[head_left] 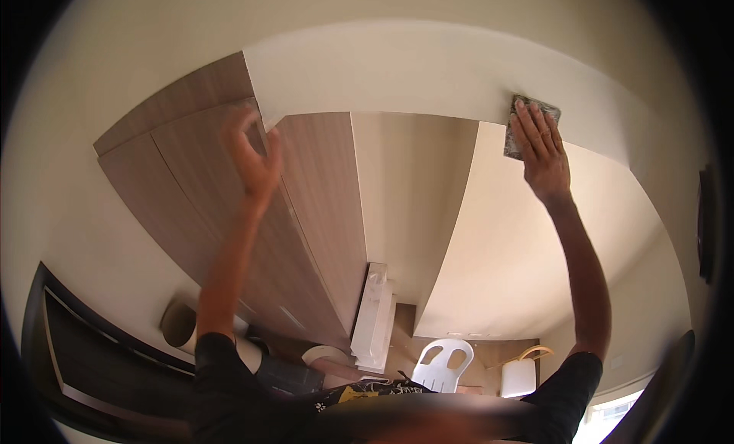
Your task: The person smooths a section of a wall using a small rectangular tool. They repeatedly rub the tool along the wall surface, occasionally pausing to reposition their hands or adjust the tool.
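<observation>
My right hand [544, 150] is raised high and lies flat over a grey speckled square pad [510, 144]. It presses the pad against the lower edge of a cream beam [397, 69]; the pad looks like a sanding or scrubbing sheet, but its exact kind does not show. My left hand [256, 157], slightly blurred, is up beside the top corner of a brown wood-grain wardrobe [191, 161]. Its thumb stands apart from the bent fingers, and nothing shows between them. Whether the fingertips touch the wardrobe, I cannot tell.
Below stand a white plastic chair [442, 364] and a second chair with a white seat [518, 377]. A tall white-grey object [372, 314] leans by the wardrobe's foot. A dark-framed opening [99, 375] lies at lower left, and a bright window [609, 415] at lower right.
</observation>
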{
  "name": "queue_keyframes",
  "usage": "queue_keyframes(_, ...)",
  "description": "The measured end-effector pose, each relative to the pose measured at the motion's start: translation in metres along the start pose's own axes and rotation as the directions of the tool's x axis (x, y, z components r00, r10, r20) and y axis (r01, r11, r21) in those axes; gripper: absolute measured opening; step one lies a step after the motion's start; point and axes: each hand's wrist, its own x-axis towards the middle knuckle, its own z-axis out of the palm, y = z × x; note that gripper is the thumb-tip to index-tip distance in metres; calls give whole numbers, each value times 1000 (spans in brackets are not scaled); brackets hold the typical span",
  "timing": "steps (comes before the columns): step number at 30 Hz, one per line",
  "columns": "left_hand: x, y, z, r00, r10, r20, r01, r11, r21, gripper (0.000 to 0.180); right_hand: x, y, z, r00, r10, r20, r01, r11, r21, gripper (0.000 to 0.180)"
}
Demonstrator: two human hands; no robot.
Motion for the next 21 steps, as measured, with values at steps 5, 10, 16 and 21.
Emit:
queue_keyframes(5, 25, -65, 8, 983, 176, -45, -162, 962, 218, 60, 31, -32, 30, 993, -115, 42, 110, 989, 101, 78)
queue_keyframes(10, 36, -68, 12, 967, 251, -47, -243, 961, 131, 45, 136, -115, 36, 958, -285, -28, 279, 908, 313, 65)
queue_keyframes(16, 38, -89, 7, 965, 262, 26, -263, 954, 146, 33, 124, -73, 23, 927, -369, 63, 326, 879, 348, 76)
queue_keyframes(21, 40, -85, 10, 957, 289, -16, -284, 949, 136, 36, 79, -25, 5, 917, -379, 123, 343, 907, 244, 83)
